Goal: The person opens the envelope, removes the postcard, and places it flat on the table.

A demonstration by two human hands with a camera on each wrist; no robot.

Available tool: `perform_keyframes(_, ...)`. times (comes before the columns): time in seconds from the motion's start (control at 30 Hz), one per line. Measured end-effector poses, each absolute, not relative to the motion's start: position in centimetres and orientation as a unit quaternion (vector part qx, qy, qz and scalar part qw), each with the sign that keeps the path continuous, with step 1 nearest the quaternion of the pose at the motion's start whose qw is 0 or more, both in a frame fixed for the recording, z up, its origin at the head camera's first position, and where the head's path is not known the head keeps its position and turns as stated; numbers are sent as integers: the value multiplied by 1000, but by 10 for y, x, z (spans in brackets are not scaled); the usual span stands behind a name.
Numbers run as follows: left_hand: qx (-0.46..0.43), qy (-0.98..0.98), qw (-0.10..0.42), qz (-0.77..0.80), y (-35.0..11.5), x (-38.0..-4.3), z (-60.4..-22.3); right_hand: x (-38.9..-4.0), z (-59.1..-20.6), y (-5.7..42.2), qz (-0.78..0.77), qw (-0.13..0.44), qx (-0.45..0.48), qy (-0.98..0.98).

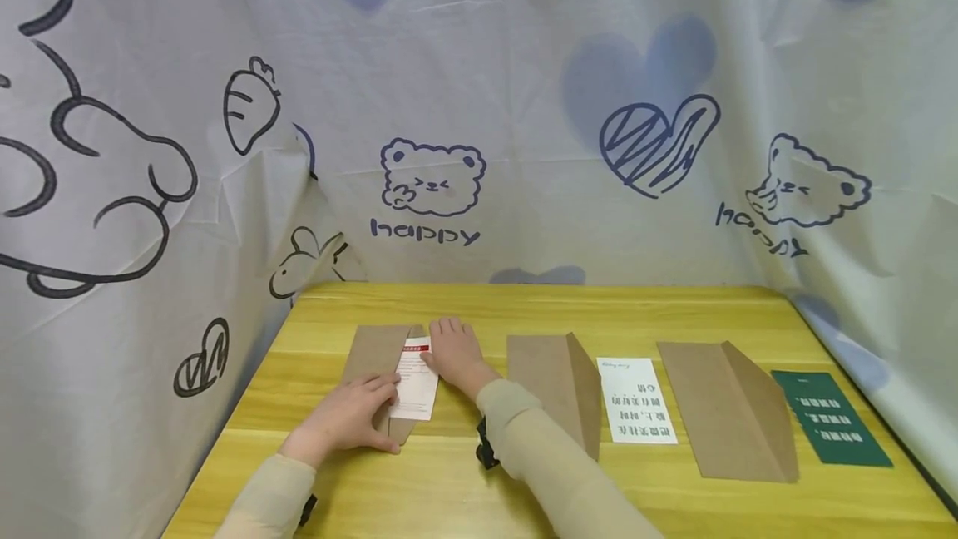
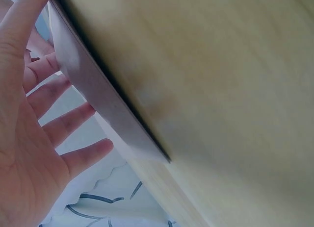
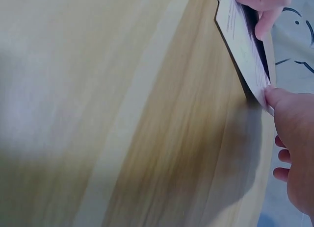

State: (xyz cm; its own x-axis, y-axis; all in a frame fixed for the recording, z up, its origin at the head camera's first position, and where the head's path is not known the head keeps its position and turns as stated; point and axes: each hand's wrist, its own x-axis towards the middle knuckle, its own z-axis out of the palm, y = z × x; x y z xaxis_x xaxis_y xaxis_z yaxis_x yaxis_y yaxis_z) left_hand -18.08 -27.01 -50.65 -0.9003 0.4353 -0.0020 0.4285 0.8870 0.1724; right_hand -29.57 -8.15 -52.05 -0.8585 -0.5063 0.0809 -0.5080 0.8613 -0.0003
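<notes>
A brown kraft envelope [image 1: 374, 345] lies at the left of the table, its flap [image 1: 404, 431] opened out to the right. Over the flap is a white card [image 1: 416, 389] with a red band and small print. The card's left edge meets the envelope's mouth; I cannot tell how much of it is inside. My left hand [image 1: 352, 414] rests on the envelope with fairly straight fingers, fingertips by the card's left edge and thumb near the flap's lower edge. With thumb and fingers, my right hand [image 1: 458, 356] pinches the card's upper right edge [image 3: 265, 87].
To the right lie a second brown envelope [image 1: 542, 381], a white printed card [image 1: 638, 402], a third envelope [image 1: 711, 406] and a green card [image 1: 832, 418]. Both envelopes have flaps opened rightward. A patterned white curtain [image 1: 524, 106] hangs behind and beside the yellow wooden table [image 1: 449, 481].
</notes>
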Motion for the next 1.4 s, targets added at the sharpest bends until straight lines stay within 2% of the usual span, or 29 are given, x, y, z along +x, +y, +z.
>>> perform_keyframes(0.6, 217, 970, 42, 96, -270, -181, -506, -307, -524, -35, 11, 34, 257, -966)
perform_keyframes(1.4, 195, 968, 76, 135, -272, -184, -504, -294, -518, 8, 4, 13, 277, -961)
